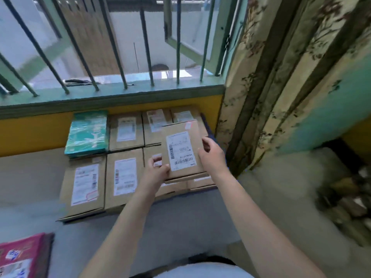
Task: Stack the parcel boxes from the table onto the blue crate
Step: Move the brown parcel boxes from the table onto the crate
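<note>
- You are gripping a parcel box between both hands, above the stacked boxes below the window.
- Your left hand is pinching its near-left corner.
- Your right hand is clasping its right edge.

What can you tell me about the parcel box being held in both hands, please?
The parcel box is a flat brown cardboard parcel with a white barcode label on top and a small pink sticker at its far right corner. The left hand grips its near-left corner, the right hand its right edge, above other boxes.
</note>
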The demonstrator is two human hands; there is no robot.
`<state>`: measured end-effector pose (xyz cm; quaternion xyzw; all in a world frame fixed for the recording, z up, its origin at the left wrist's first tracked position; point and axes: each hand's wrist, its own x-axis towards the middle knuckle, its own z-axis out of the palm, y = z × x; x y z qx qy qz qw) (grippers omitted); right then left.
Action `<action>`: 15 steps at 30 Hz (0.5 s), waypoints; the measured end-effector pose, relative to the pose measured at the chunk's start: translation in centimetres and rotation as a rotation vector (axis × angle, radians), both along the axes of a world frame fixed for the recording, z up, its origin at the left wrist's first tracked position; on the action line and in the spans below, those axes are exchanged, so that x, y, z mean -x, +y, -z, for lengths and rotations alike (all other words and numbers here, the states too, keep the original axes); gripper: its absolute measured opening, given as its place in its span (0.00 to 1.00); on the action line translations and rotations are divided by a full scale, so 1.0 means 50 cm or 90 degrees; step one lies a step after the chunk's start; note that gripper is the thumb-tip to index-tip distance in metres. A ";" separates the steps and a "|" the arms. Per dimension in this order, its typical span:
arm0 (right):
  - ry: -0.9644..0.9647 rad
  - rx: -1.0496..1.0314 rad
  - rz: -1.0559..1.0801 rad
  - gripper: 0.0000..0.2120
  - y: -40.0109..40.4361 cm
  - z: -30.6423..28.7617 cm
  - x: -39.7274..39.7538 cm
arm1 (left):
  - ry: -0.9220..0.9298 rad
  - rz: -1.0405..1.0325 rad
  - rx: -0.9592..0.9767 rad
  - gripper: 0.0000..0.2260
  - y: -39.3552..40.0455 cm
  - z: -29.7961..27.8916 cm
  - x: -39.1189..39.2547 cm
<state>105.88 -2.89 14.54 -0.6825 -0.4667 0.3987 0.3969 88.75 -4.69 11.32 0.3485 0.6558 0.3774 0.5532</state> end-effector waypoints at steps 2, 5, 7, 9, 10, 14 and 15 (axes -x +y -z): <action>0.007 0.034 0.007 0.17 -0.010 0.019 -0.064 | 0.010 0.020 0.031 0.13 -0.007 0.006 -0.058; -0.014 0.078 -0.002 0.19 -0.017 0.057 -0.126 | 0.069 0.043 0.046 0.13 -0.014 0.026 -0.107; -0.017 0.095 -0.011 0.21 -0.014 0.081 -0.146 | 0.115 0.050 0.035 0.14 -0.017 0.035 -0.127; -0.005 0.114 -0.025 0.23 -0.012 0.101 -0.157 | 0.192 0.095 0.006 0.16 -0.020 0.042 -0.145; 0.004 0.127 -0.035 0.25 -0.011 0.110 -0.159 | 0.267 0.138 -0.018 0.17 -0.021 0.046 -0.151; -0.028 0.186 -0.081 0.30 -0.008 0.147 -0.172 | 0.491 0.243 -0.076 0.26 -0.044 0.080 -0.153; -0.034 0.207 -0.086 0.30 -0.011 0.152 -0.175 | 0.520 0.275 -0.097 0.28 -0.052 0.091 -0.153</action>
